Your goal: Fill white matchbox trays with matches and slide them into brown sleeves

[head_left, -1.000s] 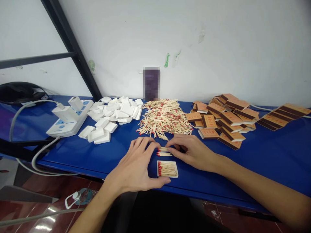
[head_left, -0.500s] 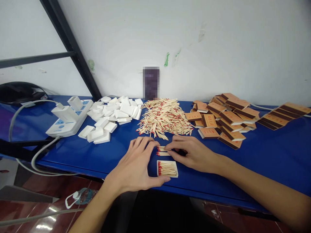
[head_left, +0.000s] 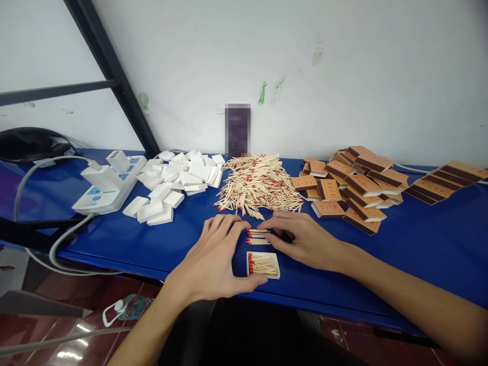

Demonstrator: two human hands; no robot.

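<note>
My left hand (head_left: 213, 259) rests palm down on the blue table (head_left: 419, 239), fingers together, fingertips against the red heads of a small bundle of matches (head_left: 257, 237). My right hand (head_left: 303, 239) presses the bundle's other end with its fingertips. Just below lies a white inner tray (head_left: 263, 265) partly filled with matches, my left thumb touching its near edge. Behind the hands lies a big loose pile of matches (head_left: 257, 184).
A heap of white inner trays (head_left: 175, 180) lies at the left, beside a white power strip (head_left: 109, 183) with cables. Orange matchbox sleeves (head_left: 351, 185) are piled at the right, more at the far right (head_left: 444, 183). A dark blurred object (head_left: 237, 130) leans on the wall.
My right hand's fingers shifted slightly left and back along the small bundle. The left hand and the tray stayed put.
</note>
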